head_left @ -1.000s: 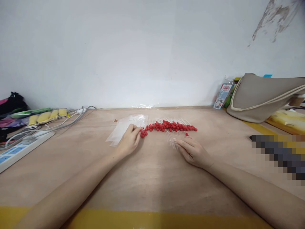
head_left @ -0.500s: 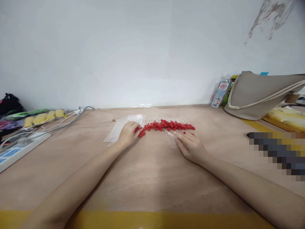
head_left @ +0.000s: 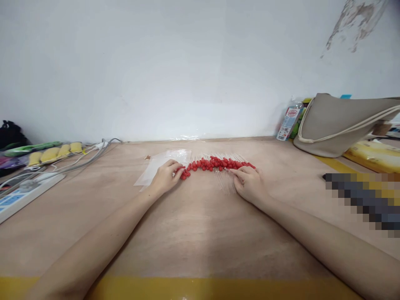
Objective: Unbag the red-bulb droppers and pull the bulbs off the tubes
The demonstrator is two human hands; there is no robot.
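Observation:
A long row of small red rubber-like bulbs lies across the middle of the table, with thin, pale, clear stems pointing toward the wall behind them. At the row's left end my left hand is closed, its fingertips pinching a red bulb beside several loose ones. My right hand is closed in a pinch at the row's front right edge. Its fingertips seem to hold the end of a thin clear tube, though the detail is tiny. More thin clear tubes lie just left of that hand.
Clear plastic bags lie behind my left hand. To the left are a power strip, cables and yellow padded items. A grey bag, a carton and a yellow packet stand at the right; a blurred-out dark item lies nearer.
My right hand has drawn its fingers from spread over the clear tubes into a pinch, slightly higher at the row. The left hand stays at the red bulbs with little movement.

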